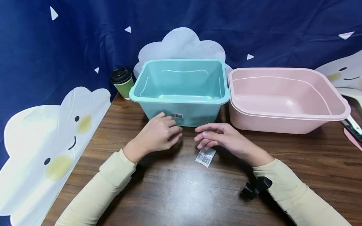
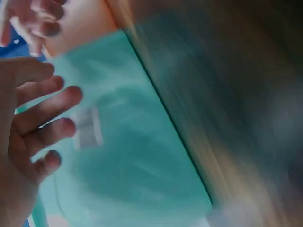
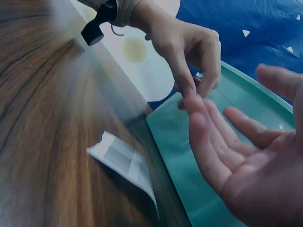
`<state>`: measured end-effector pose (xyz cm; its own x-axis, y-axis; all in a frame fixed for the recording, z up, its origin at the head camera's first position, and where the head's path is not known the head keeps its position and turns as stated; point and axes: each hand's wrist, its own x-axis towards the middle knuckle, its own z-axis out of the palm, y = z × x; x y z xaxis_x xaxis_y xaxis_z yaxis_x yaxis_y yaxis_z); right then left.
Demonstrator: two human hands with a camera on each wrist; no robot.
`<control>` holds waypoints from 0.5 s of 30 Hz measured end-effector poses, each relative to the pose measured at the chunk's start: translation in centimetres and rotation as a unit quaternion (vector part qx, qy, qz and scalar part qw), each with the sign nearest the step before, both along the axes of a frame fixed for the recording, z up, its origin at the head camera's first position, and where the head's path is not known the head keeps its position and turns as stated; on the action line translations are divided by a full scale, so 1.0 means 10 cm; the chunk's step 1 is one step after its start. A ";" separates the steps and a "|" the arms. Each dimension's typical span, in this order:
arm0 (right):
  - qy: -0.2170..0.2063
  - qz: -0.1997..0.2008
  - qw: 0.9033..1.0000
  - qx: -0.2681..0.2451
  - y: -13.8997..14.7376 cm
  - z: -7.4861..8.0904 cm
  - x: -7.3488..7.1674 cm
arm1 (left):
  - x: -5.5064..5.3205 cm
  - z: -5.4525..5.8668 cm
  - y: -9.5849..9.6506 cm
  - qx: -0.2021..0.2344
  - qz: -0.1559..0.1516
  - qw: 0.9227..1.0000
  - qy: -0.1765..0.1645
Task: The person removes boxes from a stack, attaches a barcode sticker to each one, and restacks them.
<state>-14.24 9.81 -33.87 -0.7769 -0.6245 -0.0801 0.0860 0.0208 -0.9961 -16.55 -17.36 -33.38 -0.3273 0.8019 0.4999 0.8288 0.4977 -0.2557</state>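
My left hand [image 1: 162, 133] is in front of the teal basin [image 1: 181, 110], its fingers loosely bent. In the left wrist view those fingers [image 2: 57, 104] are spread apart with nothing between them, overlapping the basin's barcode sticker [image 2: 87, 127]. Facing it, my right hand [image 1: 223, 138] hovers with relaxed fingers, palm empty in the right wrist view. Just below its fingertips lies a small whitish packet [image 1: 205, 157] with a barcode label, flat on the table in the head view; one end curls up in the right wrist view [image 3: 123, 161].
A pink basin [image 1: 282, 124] stands right of the teal one. Left of the teal basin is a green paper cup [image 1: 124, 88] with a black lid. White and dark items [image 1: 353, 125] lie at the table's right edge. Behind hangs a blue cloth [image 1: 240, 25] with cloud prints.
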 end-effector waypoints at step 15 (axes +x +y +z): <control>-0.025 -0.050 0.997 0.055 0.53 -0.05 0.21 | 0.32 0.04 0.48 -0.014 0.083 0.910 -0.407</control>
<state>-12.16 15.12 -34.33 -0.8284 -0.5289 -0.1843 0.1428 0.1187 -0.9826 -13.35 -12.51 -33.03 -0.6978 0.7160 0.0184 0.6634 0.6364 0.3936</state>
